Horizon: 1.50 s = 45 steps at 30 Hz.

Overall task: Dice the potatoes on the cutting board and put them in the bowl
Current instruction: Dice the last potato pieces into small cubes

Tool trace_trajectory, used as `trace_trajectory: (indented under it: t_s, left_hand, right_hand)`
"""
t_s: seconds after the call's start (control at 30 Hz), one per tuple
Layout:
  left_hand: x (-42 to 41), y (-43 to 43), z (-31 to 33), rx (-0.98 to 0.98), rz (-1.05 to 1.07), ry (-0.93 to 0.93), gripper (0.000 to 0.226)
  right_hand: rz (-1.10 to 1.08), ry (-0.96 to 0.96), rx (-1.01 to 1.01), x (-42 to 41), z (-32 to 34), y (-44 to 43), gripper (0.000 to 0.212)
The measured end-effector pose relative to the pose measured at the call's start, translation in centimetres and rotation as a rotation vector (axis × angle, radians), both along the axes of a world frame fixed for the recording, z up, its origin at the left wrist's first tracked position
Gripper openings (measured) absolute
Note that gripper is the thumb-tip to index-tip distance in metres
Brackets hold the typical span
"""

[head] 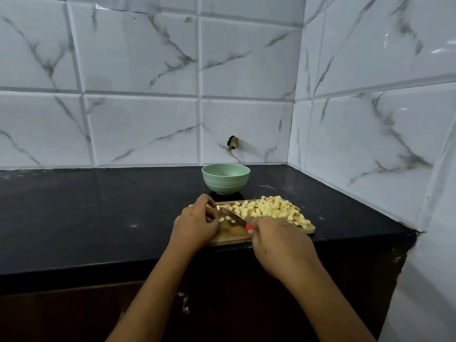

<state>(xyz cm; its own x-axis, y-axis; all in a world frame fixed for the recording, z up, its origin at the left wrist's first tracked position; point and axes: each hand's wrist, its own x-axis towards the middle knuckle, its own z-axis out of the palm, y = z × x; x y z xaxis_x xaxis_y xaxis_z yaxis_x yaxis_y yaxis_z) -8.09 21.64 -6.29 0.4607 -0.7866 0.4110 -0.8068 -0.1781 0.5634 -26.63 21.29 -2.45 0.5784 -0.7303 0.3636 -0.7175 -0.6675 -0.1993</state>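
Potato dice (269, 209) crowd the cutting board (232, 237) beside the knife (234, 217); bowl (225, 185) behind.

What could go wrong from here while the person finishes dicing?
Fingers of the left hand curl right beside the blade of the knife, so a slip could nick them. The diced potato pile reaches the right edge of the wooden cutting board; cubes may tumble onto the black countertop. The green bowl stands behind the board, so pieces could drop during transfer.
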Motion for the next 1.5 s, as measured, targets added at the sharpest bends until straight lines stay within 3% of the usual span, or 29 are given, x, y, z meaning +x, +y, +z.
trace_trajectory:
  t_s: [0.1, 0.23, 0.47, 0.6, 0.8, 1.1, 1.2, 1.27, 1.37, 1.5]
  left_hand:
    - [0.0, -0.3, 0.3, 0.004, 0.012, 0.008, 0.024]
    - [-0.1, -0.5, 0.4, -0.019, 0.049, 0.0, 0.022]
    - [-0.4, -0.3, 0.3, -0.1, 0.049, 0.108, 0.016]
    - [-0.6, -0.7, 0.8, -0.085, 0.051, 0.117, 0.019]
    - [-2.1, -1.1, 0.3, 0.155, 0.139, -0.109, 0.042]
    - [-1.9, -2.2, -0.8, 0.271, 0.115, -0.236, 0.054]
    - [-1.5, -2.8, -0.7, 0.355, 0.11, -0.248, 0.056]
    - [-1.3, -3.3, -0.6, 0.392, 0.106, -0.232, 0.058]
    - [-1.0, -3.7, -0.6, 0.43, 0.106, -0.231, 0.059]
    - [-1.1, -3.7, -0.5, 0.476, 0.105, -0.236, 0.059]
  right_hand:
    - [-0.012, -0.048, -0.057, -1.0, 0.1, -0.6, 0.039]
    - [0.004, -0.044, 0.005, -1.0, -0.7, -1.4, 0.04]
    - [0.077, -0.263, 0.187, -2.6, -2.1, -3.3, 0.043]
    - [-0.062, -0.336, 0.151, -4.7, -2.2, -7.1, 0.043]
    - [-0.385, -0.27, 0.127, -6.2, -3.0, -13.8, 0.043]
    - [-0.424, -0.049, 0.168, -4.7, -3.2, -17.9, 0.038]
    - [-0.344, -0.126, 0.12, -3.6, -2.6, -19.2, 0.037]
    - [-0.175, -0.265, 0.151, -2.3, -2.0, -19.8, 0.039]
    - [0.03, -0.399, 0.452, -0.3, -1.2, -19.6, 0.052]
    - [0.099, -0.31, 0.68, 1.3, -1.0, -19.9, 0.07]
